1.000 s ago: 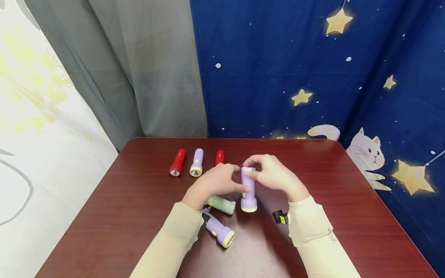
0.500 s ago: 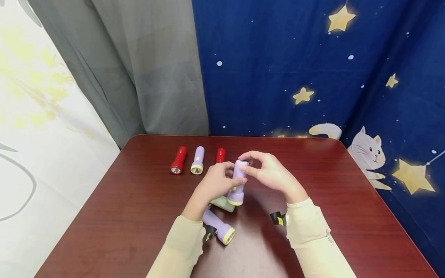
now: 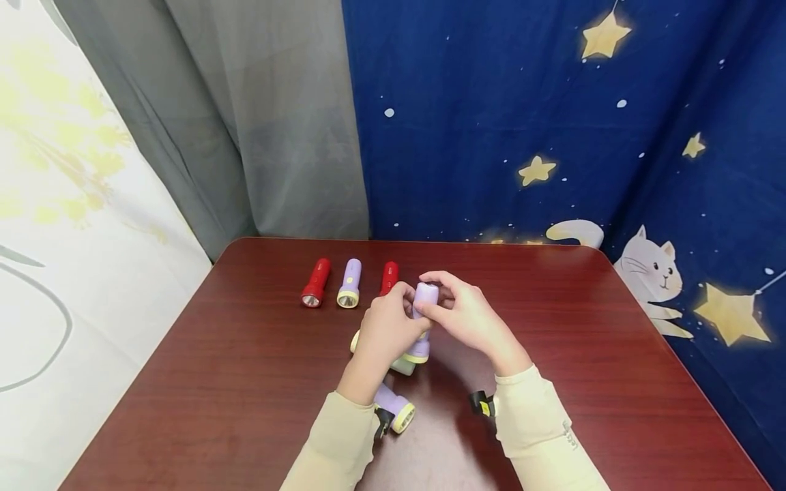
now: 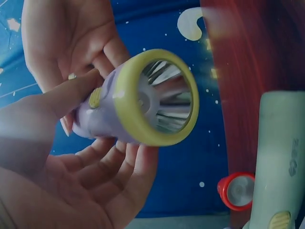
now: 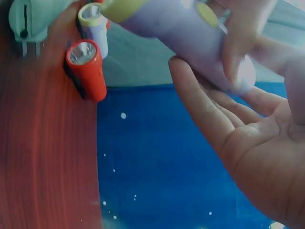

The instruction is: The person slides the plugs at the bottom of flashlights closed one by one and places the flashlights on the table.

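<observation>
A purple flashlight (image 3: pixel 424 310) with a pale yellow head ring hangs above the table between both hands, tail up and lens down. My left hand (image 3: pixel 389 327) grips its body, thumb beside the yellow switch (image 4: pixel 95 98) in the left wrist view. At the tail end, my right hand (image 3: pixel 463 314) pinches it between thumb and fingers. Below the left hand lies a green flashlight (image 3: pixel 403 366), partly hidden; its two metal prongs (image 5: pixel 31 49) show in the right wrist view. Nearer the front lies another purple flashlight (image 3: pixel 399 409), partly covered by the left wrist.
Toward the back of the dark red table (image 3: pixel 258 382) lie a red flashlight (image 3: pixel 316 281), a purple flashlight (image 3: pixel 350 281) and a second red flashlight (image 3: pixel 389 276), partly behind the left hand. A blue star-patterned curtain (image 3: pixel 467 136) hangs behind the table.
The held purple flashlight has moved left and tilted, with both hands going along. Over the last half second the left hand has turned and now covers more of its body.
</observation>
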Demonstrator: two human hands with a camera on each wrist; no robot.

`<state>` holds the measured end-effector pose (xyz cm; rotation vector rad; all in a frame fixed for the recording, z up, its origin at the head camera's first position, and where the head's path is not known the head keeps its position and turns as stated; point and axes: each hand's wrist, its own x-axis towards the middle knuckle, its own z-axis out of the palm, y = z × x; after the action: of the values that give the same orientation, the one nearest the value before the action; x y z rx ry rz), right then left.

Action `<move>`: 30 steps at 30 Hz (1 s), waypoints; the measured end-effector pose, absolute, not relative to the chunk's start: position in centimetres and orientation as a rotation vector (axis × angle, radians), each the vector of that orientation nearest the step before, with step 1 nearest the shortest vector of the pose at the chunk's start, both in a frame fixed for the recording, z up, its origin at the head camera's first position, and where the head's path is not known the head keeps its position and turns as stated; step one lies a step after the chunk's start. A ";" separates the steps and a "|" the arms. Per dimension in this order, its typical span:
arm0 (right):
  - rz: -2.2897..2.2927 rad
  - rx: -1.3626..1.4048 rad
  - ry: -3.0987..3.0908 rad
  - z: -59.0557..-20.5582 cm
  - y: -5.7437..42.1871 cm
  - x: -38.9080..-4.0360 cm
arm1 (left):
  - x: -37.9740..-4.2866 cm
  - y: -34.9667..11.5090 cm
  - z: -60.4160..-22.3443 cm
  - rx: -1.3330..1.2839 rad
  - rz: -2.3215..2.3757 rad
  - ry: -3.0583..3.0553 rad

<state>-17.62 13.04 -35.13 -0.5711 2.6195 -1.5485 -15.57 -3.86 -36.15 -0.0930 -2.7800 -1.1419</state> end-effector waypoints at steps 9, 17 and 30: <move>-1.532 -0.509 2.673 -35.4 12.5 -17.4 | -15.4 -3.6 -36.4 -0.007 -1.101 -2.761; -1.541 -0.506 2.676 -35.5 12.5 -17.5 | -15.4 -3.6 -36.4 -0.039 -1.109 -2.741; -1.517 -0.478 2.699 -35.6 12.6 -17.5 | -15.2 -3.5 -36.4 -0.078 -1.114 -2.763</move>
<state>-17.46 12.56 -35.55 -0.4781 2.6987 -1.5175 -15.18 -3.47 -36.44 -0.0777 -2.7630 -1.1140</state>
